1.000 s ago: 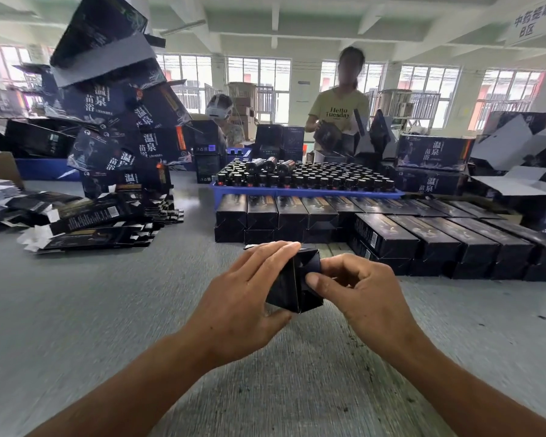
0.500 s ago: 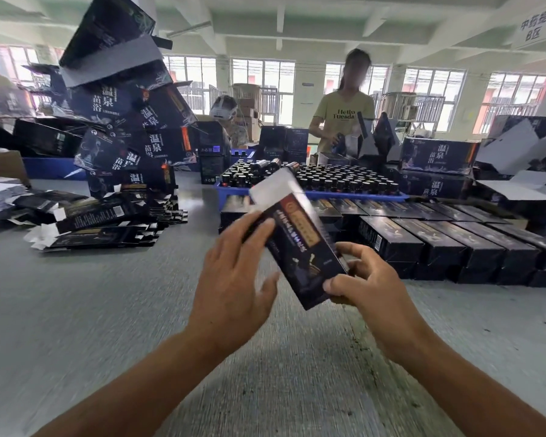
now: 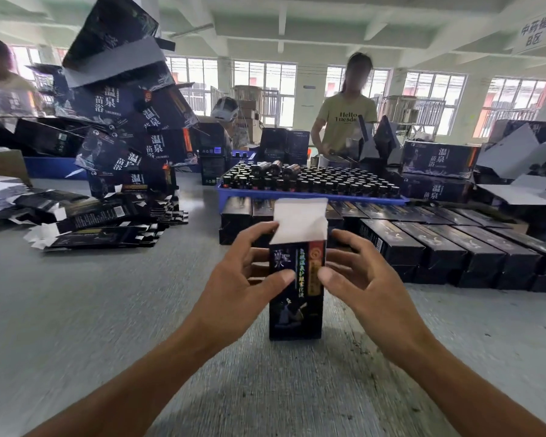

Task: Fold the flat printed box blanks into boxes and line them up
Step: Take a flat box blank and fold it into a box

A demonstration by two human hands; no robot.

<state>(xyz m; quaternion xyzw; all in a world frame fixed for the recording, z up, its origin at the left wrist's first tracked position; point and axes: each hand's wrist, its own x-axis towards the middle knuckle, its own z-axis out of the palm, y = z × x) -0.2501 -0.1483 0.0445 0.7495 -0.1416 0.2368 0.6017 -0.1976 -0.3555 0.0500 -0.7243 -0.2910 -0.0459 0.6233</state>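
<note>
A dark printed box (image 3: 295,298) stands upright on the grey counter (image 3: 76,310), directly in front of the person, its white top flap (image 3: 300,219) open and raised. The left hand (image 3: 234,279) is on the box's left side, thumb laid against the front face and fingers curled toward the upper left edge near the flap. The right hand (image 3: 363,279) is on the right side, thumb tip touching the front face and fingers spread loosely behind the right edge; whether those fingers touch the box cannot be told. Just behind the box lie rows of finished boxes (image 3: 438,244), laid flat side by side and reaching to the right. Behind them sits a blue tray (image 3: 312,195) filled with dark bottles (image 3: 312,181). At left on the counter lies a stack of flat box blanks (image 3: 108,222), with a tilted pile of larger dark cartons (image 3: 123,115) rising behind it. A person in a yellow shirt (image 3: 344,118) stands across the counter.
</note>
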